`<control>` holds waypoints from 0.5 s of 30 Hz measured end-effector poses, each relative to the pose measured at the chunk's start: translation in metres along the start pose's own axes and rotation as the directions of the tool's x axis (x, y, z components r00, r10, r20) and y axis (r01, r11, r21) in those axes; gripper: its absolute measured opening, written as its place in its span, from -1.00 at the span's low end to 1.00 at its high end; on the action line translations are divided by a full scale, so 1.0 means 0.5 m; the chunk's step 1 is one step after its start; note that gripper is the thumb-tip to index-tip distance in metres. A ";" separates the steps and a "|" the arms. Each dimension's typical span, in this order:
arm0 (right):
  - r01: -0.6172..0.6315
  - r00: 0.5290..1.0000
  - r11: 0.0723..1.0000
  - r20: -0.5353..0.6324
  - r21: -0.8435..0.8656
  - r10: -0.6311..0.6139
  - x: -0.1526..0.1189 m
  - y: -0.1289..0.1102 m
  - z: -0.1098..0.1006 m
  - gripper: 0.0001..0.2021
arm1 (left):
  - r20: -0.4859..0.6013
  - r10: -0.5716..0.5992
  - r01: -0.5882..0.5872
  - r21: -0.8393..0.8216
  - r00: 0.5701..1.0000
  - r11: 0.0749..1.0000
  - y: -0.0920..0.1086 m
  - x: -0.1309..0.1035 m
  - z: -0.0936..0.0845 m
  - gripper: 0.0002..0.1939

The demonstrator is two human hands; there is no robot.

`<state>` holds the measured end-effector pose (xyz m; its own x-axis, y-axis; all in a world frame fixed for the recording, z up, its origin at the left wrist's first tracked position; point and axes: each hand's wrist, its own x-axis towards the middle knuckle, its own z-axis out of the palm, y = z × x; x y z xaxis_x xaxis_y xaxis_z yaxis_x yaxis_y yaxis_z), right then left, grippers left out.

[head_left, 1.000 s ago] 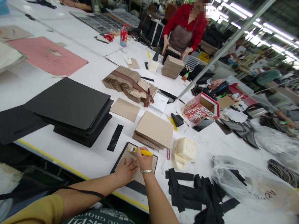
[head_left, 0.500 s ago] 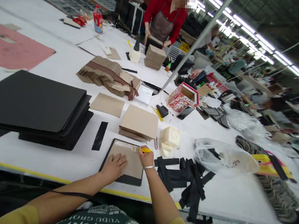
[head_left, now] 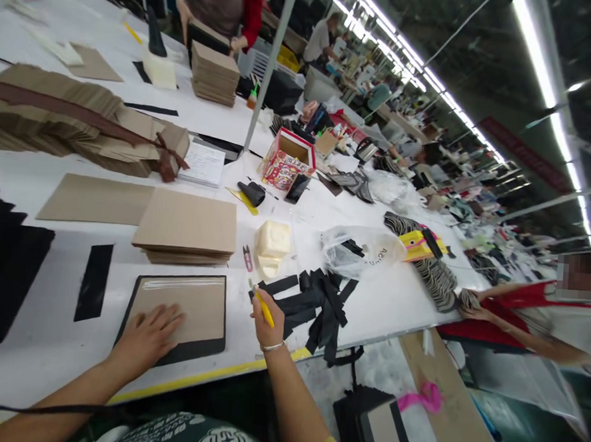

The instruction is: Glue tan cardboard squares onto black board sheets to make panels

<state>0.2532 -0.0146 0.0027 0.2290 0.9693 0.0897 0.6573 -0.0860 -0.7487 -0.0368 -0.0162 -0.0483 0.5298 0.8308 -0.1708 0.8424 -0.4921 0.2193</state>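
My left hand [head_left: 154, 332] lies flat, fingers spread, on a beige cardboard panel [head_left: 200, 308] that rests on a slightly larger black sheet [head_left: 187, 354]. A white wet-looking streak [head_left: 184, 283] runs along the panel's far edge. My right hand [head_left: 268, 321] grips a yellow-handled brush [head_left: 265, 307], held to the right of the panel near black strips [head_left: 315, 299]. Just beyond that hand stands a cream plastic container [head_left: 273, 241] with an opening at its near side. Pink thread snips [head_left: 248, 259] lie beside the container. A stack of beige panels [head_left: 188, 224] sits behind the black sheet.
Black sheets [head_left: 5, 270] are piled at left, beside a single black strip [head_left: 94, 282]. Behind are tied cardboard pieces [head_left: 71, 117], a notepad [head_left: 203, 163], a red box [head_left: 289, 159] and a metal pole [head_left: 272, 66]. Co-workers are across the table and at right.
My right hand has lifted the brush off the panel and moved it right, towards the strips and container. My left hand stays on the panel. The camera view has swung to the right.
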 end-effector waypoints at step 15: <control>0.149 0.987 0.746 0.048 -0.649 -0.155 0.013 0.178 0.024 -0.83 | 0.038 -0.021 0.022 -0.008 0.999 1.000 0.004 0.008 0.002 -0.50</control>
<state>0.3045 -0.0131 -0.0713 0.0899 0.9808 0.1730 0.9904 -0.0697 -0.1195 -0.0329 -0.0139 -0.0497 0.5151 0.8306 -0.2118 0.8529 -0.4721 0.2228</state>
